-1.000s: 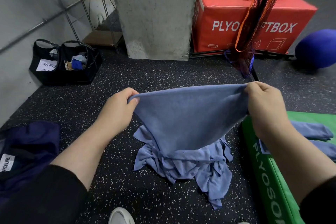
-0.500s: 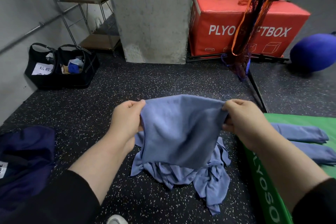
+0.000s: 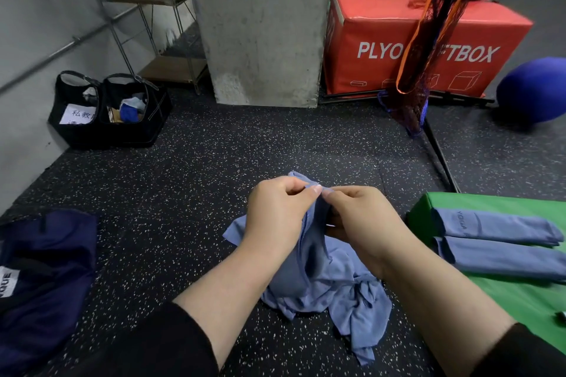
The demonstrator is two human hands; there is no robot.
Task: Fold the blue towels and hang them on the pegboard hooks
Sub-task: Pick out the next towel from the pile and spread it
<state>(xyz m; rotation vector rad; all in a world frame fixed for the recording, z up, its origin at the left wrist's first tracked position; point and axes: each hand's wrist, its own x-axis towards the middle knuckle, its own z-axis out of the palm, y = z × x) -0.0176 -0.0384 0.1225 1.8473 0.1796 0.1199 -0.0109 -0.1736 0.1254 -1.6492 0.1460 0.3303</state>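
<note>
A blue towel hangs folded in half between my hands. My left hand and my right hand pinch its top corners together, thumbs almost touching. Below it a crumpled heap of blue towels lies on the black speckled floor. Two folded blue towels lie side by side on the green foam box at the right. No pegboard is in view.
A concrete pillar stands ahead, a red plyo box and a hanging net bag to its right. A blue ball sits far right. Black baskets stand at the left wall, a dark bag at my left.
My hands have come together from wide apart, bringing the towel's two top corners to meet. The towel now hangs doubled and lower. The view has tipped down slightly.
</note>
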